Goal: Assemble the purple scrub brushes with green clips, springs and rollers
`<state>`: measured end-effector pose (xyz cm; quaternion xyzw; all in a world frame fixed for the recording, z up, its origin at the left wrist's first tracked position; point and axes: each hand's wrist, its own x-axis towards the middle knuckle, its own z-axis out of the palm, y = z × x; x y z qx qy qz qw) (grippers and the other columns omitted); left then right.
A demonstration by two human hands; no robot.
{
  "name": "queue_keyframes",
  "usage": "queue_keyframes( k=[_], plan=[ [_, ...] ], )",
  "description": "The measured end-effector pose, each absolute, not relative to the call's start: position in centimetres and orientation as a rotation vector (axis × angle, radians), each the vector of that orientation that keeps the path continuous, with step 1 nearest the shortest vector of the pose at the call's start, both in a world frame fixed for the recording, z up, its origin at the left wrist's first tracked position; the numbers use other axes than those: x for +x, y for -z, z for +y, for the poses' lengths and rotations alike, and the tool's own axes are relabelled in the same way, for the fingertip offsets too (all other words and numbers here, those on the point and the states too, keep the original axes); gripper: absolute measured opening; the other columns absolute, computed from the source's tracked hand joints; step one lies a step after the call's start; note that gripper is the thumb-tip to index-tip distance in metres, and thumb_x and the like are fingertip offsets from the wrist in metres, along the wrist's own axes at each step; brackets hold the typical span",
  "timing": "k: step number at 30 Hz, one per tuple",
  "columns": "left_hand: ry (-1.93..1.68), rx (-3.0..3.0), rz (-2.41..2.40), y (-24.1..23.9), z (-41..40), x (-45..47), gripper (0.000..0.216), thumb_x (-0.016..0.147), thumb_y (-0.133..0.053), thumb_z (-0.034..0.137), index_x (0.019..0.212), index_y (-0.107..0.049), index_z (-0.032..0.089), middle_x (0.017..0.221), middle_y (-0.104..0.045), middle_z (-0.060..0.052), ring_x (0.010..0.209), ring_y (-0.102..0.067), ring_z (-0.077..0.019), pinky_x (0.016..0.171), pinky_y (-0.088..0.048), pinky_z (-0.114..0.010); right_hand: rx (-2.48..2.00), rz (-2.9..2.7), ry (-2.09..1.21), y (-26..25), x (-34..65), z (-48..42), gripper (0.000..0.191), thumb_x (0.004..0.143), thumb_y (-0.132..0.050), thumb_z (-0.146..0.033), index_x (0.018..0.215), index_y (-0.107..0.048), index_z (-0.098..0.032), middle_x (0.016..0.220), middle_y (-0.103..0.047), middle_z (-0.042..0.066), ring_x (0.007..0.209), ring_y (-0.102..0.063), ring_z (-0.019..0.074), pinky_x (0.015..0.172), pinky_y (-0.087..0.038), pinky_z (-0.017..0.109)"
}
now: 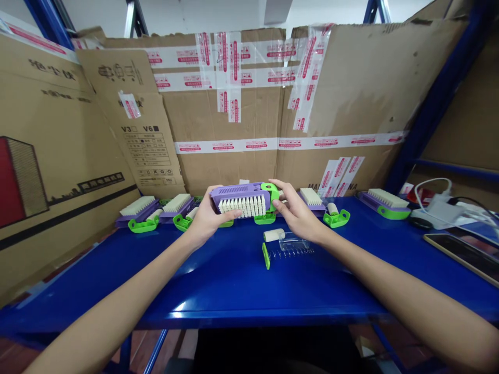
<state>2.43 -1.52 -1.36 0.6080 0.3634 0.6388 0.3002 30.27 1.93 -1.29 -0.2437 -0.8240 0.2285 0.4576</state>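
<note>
Hands, left (206, 218) and right (297, 213), grip clamped on purple brush (242, 198), carton (150, 140) marked "V3 V6"

held brush: the brush (242, 200) sits up off the table (218, 280), between both hands, left hand (206, 218) on its left end, right hand (297, 210) on its right end

under the hands: a roller (273, 235), a clear tube (293, 242) and a spring piece (288, 253) lie on the table just in front of the right hand, pretty much touching each other

left row: two brush sets (156, 212) along the back edge, left of the left hand

right row: another brush set (325, 205) just behind the right hand, one more brush (384, 202) further right

far right: charger with cables (440, 208), and a phone (463, 254) in front of it

behind everything: cardboard boxes (249, 114) standing against the back of the table
</note>
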Motion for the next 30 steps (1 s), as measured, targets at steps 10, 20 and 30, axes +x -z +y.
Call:
queue_keyframes(
  k=[10, 20, 30],
  plan=[
    [-1.675, 1.603, 1.040, 0.9, -2.0, 2.7, 0.070, 0.059, -0.102, 0.024, 0.119, -0.065, 0.024, 0.114, -0.075, -0.005, 0.109, -0.071, -0.0262, 0.095, -0.058, -0.035, -0.615, -2.032, -0.549, 1.4, 30.3, 1.9, 0.053, 0.113, -0.045, -0.048, 0.165, -0.038, -0.036, 0.157, -0.051, 0.012, 0.128, -0.060, 0.0354, 0.112, -0.056, 0.062],
    [-1.415, 1.437, 0.898, 1.2, -2.0, 3.1, 0.061, 0.077, -0.095, 0.041, 0.126, -0.069, 0.015, 0.131, -0.076, -0.016, 0.127, -0.070, -0.0352, 0.106, -0.060, -0.048, -0.616, -1.959, -0.493, 1.6, 30.0, 1.9, 0.047, 0.113, -0.049, -0.050, 0.157, -0.049, -0.032, 0.148, -0.060, 0.013, 0.111, -0.067, 0.0296, 0.096, -0.063, 0.054],
    [-1.269, 1.240, 0.932, 1.3, -2.0, 3.2, 0.058, 0.090, -0.085, 0.051, 0.132, -0.077, 0.014, 0.131, -0.078, -0.020, 0.115, -0.075, -0.0351, 0.083, -0.068, -0.040, -0.629, -1.784, -0.889, 1.9, 29.2, 2.6, 0.038, 0.106, -0.061, -0.054, 0.135, -0.065, -0.030, 0.134, -0.069, 0.009, 0.071, -0.065, 0.0138, 0.060, -0.063, 0.035]
  ],
)
